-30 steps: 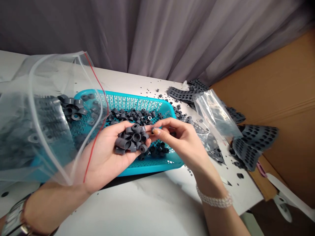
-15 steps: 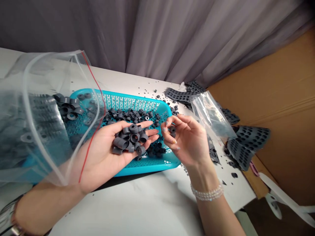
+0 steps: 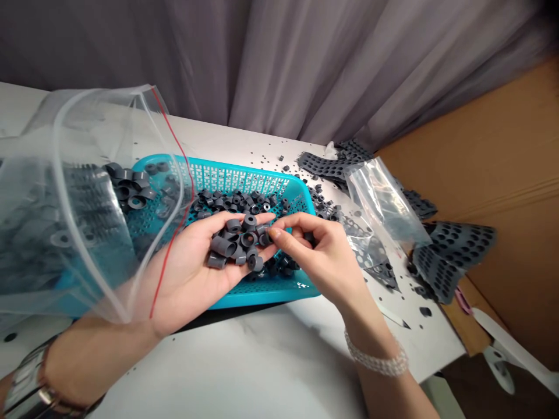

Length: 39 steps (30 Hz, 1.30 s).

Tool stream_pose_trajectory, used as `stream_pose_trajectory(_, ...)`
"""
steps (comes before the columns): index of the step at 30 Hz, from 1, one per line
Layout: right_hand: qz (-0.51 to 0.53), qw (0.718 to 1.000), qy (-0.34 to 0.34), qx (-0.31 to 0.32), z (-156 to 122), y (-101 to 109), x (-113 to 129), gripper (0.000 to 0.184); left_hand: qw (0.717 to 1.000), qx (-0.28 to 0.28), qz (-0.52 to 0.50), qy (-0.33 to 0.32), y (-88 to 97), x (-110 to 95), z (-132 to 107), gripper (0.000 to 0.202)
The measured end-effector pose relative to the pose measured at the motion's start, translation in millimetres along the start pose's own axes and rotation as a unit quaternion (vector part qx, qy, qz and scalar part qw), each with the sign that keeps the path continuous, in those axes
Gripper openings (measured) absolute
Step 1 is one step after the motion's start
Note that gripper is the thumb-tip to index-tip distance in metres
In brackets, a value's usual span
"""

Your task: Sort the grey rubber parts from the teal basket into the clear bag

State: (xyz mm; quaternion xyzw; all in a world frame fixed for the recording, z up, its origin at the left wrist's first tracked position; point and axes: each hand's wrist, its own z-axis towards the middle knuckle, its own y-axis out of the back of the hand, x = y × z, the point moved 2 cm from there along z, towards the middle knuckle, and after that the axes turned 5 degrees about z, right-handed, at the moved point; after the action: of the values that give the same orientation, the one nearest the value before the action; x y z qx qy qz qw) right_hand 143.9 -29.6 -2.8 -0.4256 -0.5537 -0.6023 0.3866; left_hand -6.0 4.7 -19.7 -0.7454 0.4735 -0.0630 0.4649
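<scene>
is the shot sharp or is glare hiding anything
In the head view, the left hand and right hand look fairly sharp; the clear zip bag throws pale glare over what lies behind it; the table edge seems bowed by lens distortion; the curtain turns darker and softer toward the top right corner.

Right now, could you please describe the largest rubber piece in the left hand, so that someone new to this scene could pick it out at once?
Start at the turquoise plastic mesh basket, then find the left hand held over it, its palm heaped with dark grey rubber bushings. The longest bushing lies on its side at the pile's lower left, clearly bigger than the shorter rings around it.
</scene>
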Motion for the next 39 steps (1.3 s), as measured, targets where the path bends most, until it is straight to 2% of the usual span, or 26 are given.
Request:
stream_pose_trajectory(5,0.064,0.997,-0.043,0.006,2.5,4.4,-7.9,0.022,1.000,0.001,-0.019,-0.006,-2.0,0.7,-1.6,0.038)
stream_pose_trajectory(9,0.107,0.994,-0.032,0.019,1.6,5.6,-6.9,0.024,1.000,-0.002,-0.025,-0.014,-4.6,0.0,-2.0,0.039)
stream_pose_trajectory(15,0.019,0.999,-0.033,0.028,-0.1,5.1,0.7,0.026,0.999,-0.020,-0.025,-0.019,-5.1,-1.3,-1.8,0.035)
stream_pose_trajectory(19,0.009,0.999,-0.039,0.018,1.0,4.0,-2.2,0.024,1.000,-0.011,-0.024,-0.011,-3.5,-1.2,-1.7,0.034)
stream_pose_trajectory(22,0.035,0.998,-0.051,0.000,1.7,4.9,-6.0,0.021,1.000,-0.007,-0.027,-0.012,-1.8,-1.0,-1.9,0.038)
stream_pose_trajectory(25,0.109,0.991,-0.074,0.019,1.9,5.0,-8.2,0.022,0.999,0.001,-0.033,-0.015,-2.5,-0.9,-2.4,0.041)
stream_pose_trajectory(28,0.238,0.963,-0.110,0.067,2.1,4.3,-8.5,0.020,0.999,-0.001,-0.028,-0.016,-4.5,-1.2,-2.6,0.043)
stream_pose_trajectory(32,0.388,0.901,-0.169,0.100,3.3,5.5,-7.7,0.019,1.000,-0.007,-0.021,-0.014,-5.4,-1.7,-2.4,0.042)
stream_pose_trajectory(36,0.468,0.849,-0.214,0.123,4.5,6.9,-7.1,0.014,0.999,-0.019,-0.026,-0.017,-5.2,-1.5,-2.7,0.041)
stream_pose_trajectory(39,0.486,0.835,-0.221,0.134,5.7,7.2,-7.4,0.014,0.999,-0.027,-0.027,-0.015,-5.6,-1.5,-3.1,0.042)
